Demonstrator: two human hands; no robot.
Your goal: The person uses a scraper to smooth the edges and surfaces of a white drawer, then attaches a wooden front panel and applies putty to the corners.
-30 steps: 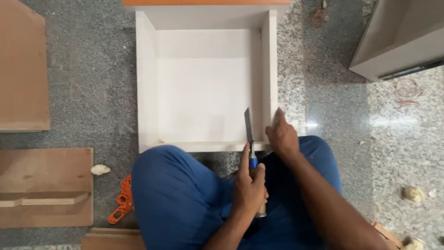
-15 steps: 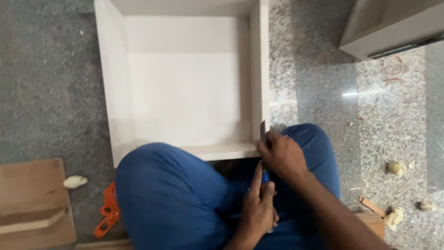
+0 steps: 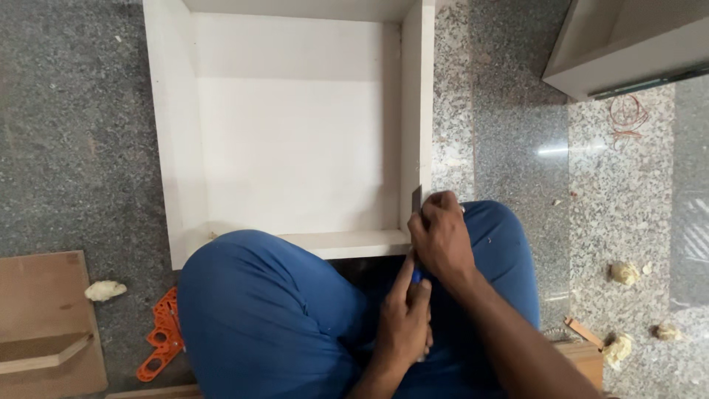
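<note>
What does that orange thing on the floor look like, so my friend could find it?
Start at the big white open box on the grey stone floor. Go to its near left corner, past the person's blue-trousered knee, to the floor beside a brown wooden board. The orange plastic piece lies there, flat and full of holes, the only bright orange thing around.

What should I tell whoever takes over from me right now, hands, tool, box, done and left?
Left hand: wrapped round the blue handle of the chisel, low over the lap.
Right hand: over the chisel shaft, steadying the blade at the near right corner of the white box.
Box lies open on the granite floor, against the knees.
Done: blade set at the corner edge.
Left: work on that corner; how much is trimmed cannot be told.
</note>
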